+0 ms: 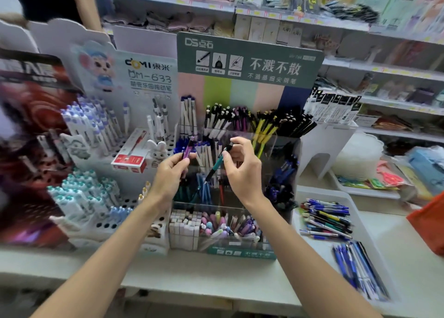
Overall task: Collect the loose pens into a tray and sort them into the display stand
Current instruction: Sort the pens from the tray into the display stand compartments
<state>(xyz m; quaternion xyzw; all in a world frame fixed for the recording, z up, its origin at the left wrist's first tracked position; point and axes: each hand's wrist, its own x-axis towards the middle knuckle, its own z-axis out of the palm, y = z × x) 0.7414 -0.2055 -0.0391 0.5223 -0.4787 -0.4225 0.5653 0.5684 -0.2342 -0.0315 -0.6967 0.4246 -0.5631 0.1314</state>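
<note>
My left hand (169, 173) pinches a purple pen (188, 147) upright in front of the clear tiered display stand (286, 147). My right hand (242, 168) pinches a teal pen (215, 167) near its black cap, tip slanting down-left over the stand's middle tier. That tier holds blue, teal and red pens; the back row holds white, purple, yellow and black pens. To the right a white tray (319, 192) holds a heap of loose pens (325, 219) and a second bundle of blue pens (358, 269).
A white peg-hole stand (101, 221) with blue and teal capped pens fills the left. A red-and-white box (131, 154) lies on it. The front tier holds erasers and pastel pens (223, 225). Shelves of stationery rise behind. Another person's arm (84, 2) shows top left.
</note>
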